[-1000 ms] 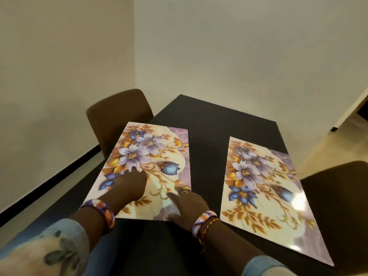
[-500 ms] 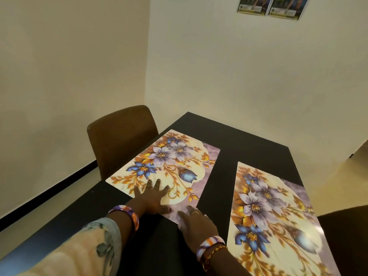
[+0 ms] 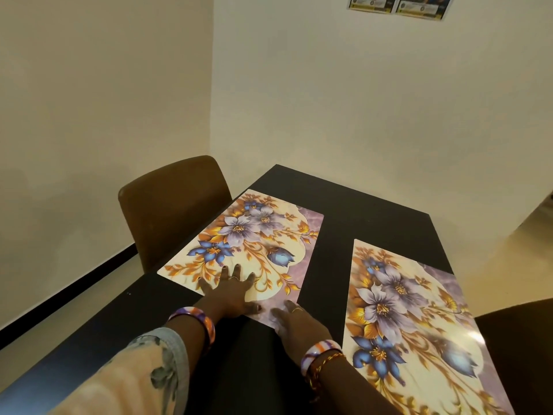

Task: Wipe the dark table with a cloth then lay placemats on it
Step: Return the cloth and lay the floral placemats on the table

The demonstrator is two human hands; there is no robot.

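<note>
Two glossy floral placemats lie on the dark table (image 3: 374, 211). The left placemat (image 3: 254, 235) sits at the table's left edge, in front of a chair. My left hand (image 3: 230, 290) lies flat on its near edge with fingers spread. My right hand (image 3: 294, 320) presses flat on its near right corner. The right placemat (image 3: 413, 324) lies apart, to the right, untouched. No cloth is in view.
A brown chair (image 3: 170, 202) stands tucked against the table's left side. Another dark chair (image 3: 520, 348) is at the right edge. Cream walls meet in a corner behind the table, with two posters (image 3: 398, 4) high up.
The left placemat has slid away from me toward the far left of the table, both hands following on its near edge. The camera has tilted up.
</note>
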